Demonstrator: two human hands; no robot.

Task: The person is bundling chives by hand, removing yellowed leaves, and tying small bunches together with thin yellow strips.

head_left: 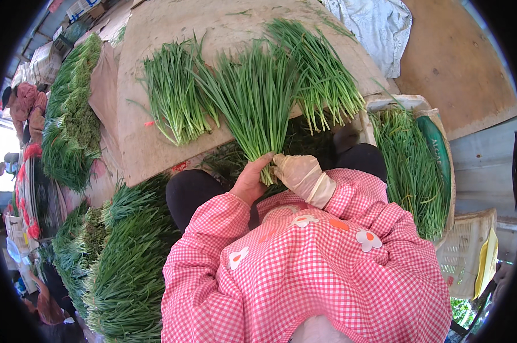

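A bunch of garlic chives [254, 100] stands fanned out before me, leaf tips pointing away and pale stem ends toward my lap. My bare left hand [250, 179] is closed round its stems from the left. From the right, my gloved right hand [304, 176] grips the same stems, its fingertips meeting my left thumb. Two loose piles of chives lie on the wooden board [172, 23]: a smaller left pile [177, 94] and a larger right pile [321, 77]. The held bunch overlaps the board's near edge and partly covers the space between them.
At my right stands a crate [446, 171] full of chives with a green bag inside. Heaped chives [130, 268] fill the floor at my left, with another long heap [70, 120] beyond. A person in a pink top [30, 108] is at the far left. Pale sheeting [378, 28] lies back right.
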